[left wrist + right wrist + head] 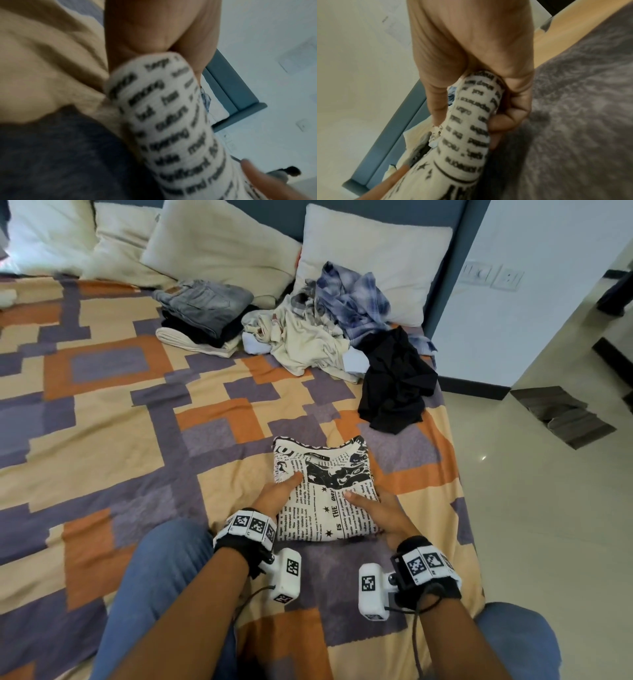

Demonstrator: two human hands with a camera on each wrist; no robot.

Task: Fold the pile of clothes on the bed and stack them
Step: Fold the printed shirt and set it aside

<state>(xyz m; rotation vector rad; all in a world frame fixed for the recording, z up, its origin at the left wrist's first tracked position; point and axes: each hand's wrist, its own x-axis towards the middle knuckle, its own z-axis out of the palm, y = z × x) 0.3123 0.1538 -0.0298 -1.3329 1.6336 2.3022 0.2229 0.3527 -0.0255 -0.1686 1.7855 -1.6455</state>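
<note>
Left hand (277, 494) and right hand (378, 510) grasp the folded newsprint-patterned white shirt (325, 491); beyond the fingertips lie a crumpled black garment (394, 385), an unfolded clothes heap (318, 330) and a folded stack (202, 313).

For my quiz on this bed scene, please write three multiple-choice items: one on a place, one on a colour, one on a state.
1. Where does the folded stack topped by grey jeans lie?
A. beside the pillows
B. on the floor
C. on a chair

2. Which colours has the folded newspaper-print T-shirt?
A. red, green
B. white, black
C. all blue

3. How is the left hand?
A. empty
B. gripping the T-shirt
C. holding jeans

Key: A, the stack lies near the pillows; B, black print on white; B, thumb on top like the right hand.
</note>
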